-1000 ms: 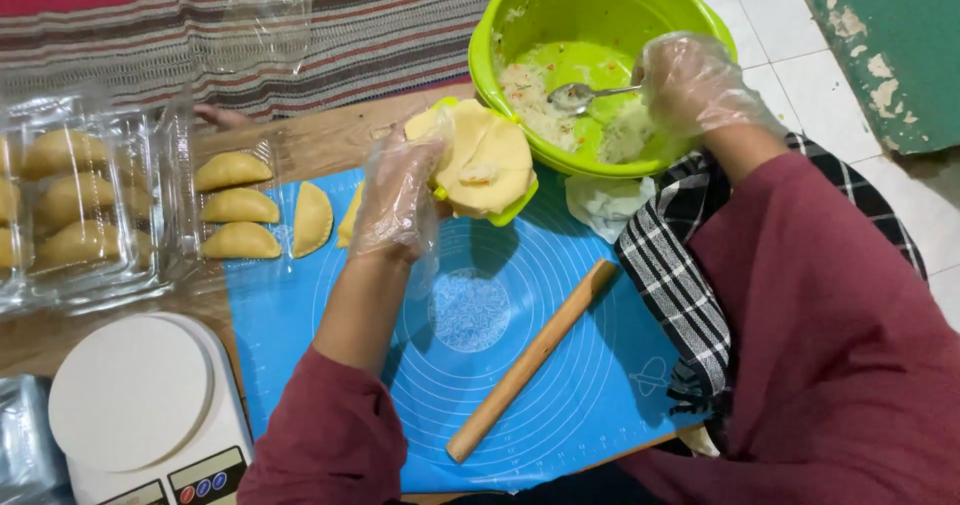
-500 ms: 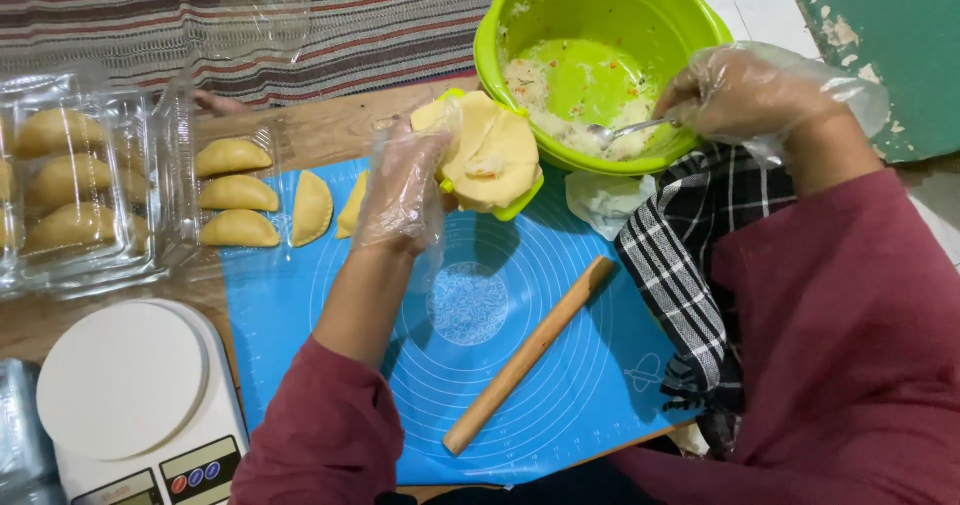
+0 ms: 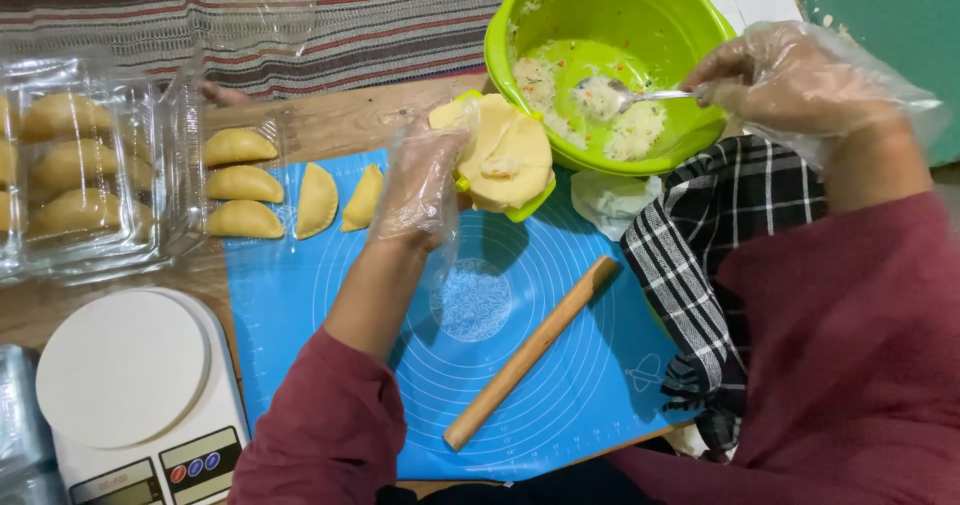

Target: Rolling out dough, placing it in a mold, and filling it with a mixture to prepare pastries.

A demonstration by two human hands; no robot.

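Observation:
My left hand (image 3: pixel 420 180), in a loose clear plastic glove, holds a green dumpling press (image 3: pixel 540 197) lined with a round of yellow dough (image 3: pixel 510 150) over the blue silicone mat (image 3: pixel 560 405). My right hand (image 3: pixel 790 80), also gloved, grips a metal spoon (image 3: pixel 625 93) loaded with white filling inside the green bowl (image 3: pixel 620 5). The bowl holds rice-like filling with bits of vegetable. A wooden rolling pin (image 3: pixel 530 350) lies diagonally on the mat below the press.
Several folded pastries (image 3: pixel 240 185) lie at the mat's left edge; more sit in a clear plastic box (image 3: pixel 80 165). A white kitchen scale (image 3: pixel 130 385) is at the lower left. A checked cloth (image 3: pixel 700 255) lies at right, near a crumpled white lump (image 3: pixel 610 200).
My right hand pulled back to the right and the spoon now lifts a scoop of filling in the bowl. The left hand with the press stayed put.

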